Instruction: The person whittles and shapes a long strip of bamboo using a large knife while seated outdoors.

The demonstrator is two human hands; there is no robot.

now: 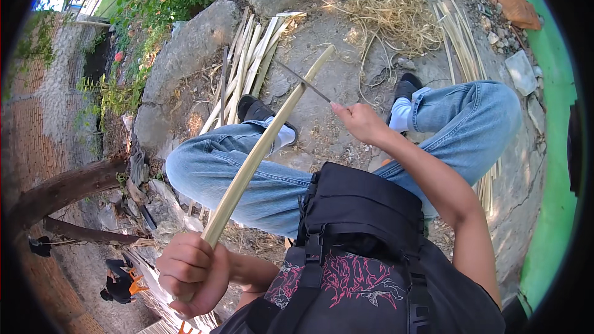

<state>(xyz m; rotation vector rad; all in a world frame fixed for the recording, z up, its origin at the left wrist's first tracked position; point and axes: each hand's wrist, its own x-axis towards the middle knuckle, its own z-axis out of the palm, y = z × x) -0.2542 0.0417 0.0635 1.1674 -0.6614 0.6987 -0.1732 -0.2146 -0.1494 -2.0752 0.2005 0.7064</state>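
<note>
My left hand [193,272] is wrapped round the near end of a long, pale bamboo strip [257,158], low at the left. The strip slants up and away over my left leg, its far tip above the ground between my feet. My right hand [362,122] is closed on a knife [318,91] with a thin, dark blade; its handle is mostly hidden in the fingers. The blade crosses the strip a little short of the far tip and appears to touch it.
Cut strips [257,55] lie piled beyond my left shoe, more strips [461,37] at the far right. Curly shavings [393,12] heap at the back. A black bag [368,198] rests at my lap. A green wall [550,222] bounds the right; a person [119,284] is at lower left.
</note>
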